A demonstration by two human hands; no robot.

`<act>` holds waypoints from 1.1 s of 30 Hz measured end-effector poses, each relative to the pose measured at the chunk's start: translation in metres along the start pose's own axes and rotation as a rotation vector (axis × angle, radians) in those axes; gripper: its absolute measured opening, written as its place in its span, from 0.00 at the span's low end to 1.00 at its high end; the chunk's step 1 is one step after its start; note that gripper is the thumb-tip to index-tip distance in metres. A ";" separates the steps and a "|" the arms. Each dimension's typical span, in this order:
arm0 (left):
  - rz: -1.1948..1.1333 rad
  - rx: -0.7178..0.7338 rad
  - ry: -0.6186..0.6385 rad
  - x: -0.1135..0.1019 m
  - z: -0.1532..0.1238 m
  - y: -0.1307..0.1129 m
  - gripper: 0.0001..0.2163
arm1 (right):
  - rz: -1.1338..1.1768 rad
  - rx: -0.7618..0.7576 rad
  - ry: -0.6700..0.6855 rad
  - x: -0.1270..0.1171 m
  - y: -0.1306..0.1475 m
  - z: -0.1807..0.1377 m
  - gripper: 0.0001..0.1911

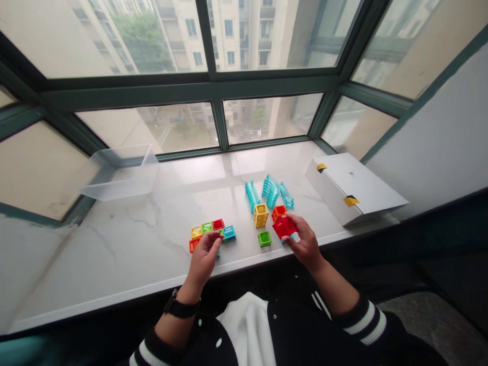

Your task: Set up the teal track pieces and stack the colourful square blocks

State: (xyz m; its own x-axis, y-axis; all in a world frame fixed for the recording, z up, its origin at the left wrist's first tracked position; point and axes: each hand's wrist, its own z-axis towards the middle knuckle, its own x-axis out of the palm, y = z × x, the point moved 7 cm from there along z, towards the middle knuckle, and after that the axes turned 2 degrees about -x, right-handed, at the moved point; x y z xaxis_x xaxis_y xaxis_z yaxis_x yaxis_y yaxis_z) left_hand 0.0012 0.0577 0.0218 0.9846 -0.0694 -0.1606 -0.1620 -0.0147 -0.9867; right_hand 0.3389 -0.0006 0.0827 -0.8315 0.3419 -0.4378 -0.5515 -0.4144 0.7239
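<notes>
My right hand is closed on a red block, pinched between thumb and fingers just above the sill. Behind that block sits an orange block, and a bit of a blue piece shows beneath it. To its left are a tall yellow block and a small green block. My left hand is over a flat cluster of coloured blocks, its fingers loosely bent and empty. The hand hides part of the cluster, including an orange block; a blue block sticks out at the right.
Several translucent turquoise track pieces lie behind the blocks. A clear plastic bin stands at the back left of the marble sill. At the right is a white box with yellow-and-black tabs. Green-framed windows close off the back.
</notes>
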 end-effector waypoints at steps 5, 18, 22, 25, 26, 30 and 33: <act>0.414 0.121 -0.074 -0.031 0.008 0.002 0.16 | -0.135 0.185 -0.131 -0.045 -0.059 -0.003 0.34; 0.791 0.314 -0.026 -0.033 0.006 0.023 0.17 | -0.257 0.448 -0.012 -0.039 -0.177 -0.027 0.35; 0.810 0.306 -0.032 -0.033 0.006 0.024 0.17 | -0.329 0.431 0.042 -0.029 -0.179 -0.027 0.34; 0.819 0.301 -0.022 -0.032 0.005 0.025 0.17 | -0.358 0.431 0.079 -0.024 -0.180 -0.027 0.34; 0.821 0.298 -0.015 -0.032 0.005 0.026 0.17 | -0.365 0.425 0.089 -0.023 -0.180 -0.028 0.34; 0.828 0.287 0.003 -0.032 0.004 0.027 0.17 | -0.392 0.388 0.107 -0.022 -0.181 -0.029 0.34; 0.824 0.282 0.010 -0.033 0.004 0.029 0.17 | -0.401 0.375 0.115 -0.022 -0.183 -0.031 0.34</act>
State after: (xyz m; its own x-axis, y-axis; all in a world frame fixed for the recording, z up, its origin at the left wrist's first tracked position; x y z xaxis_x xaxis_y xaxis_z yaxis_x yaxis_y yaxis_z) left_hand -0.0356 0.0632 -0.0022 0.5600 0.0419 -0.8274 -0.7990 0.2913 -0.5260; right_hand 0.4565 0.0420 -0.0567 -0.5749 0.3082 -0.7580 -0.7822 0.0650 0.6196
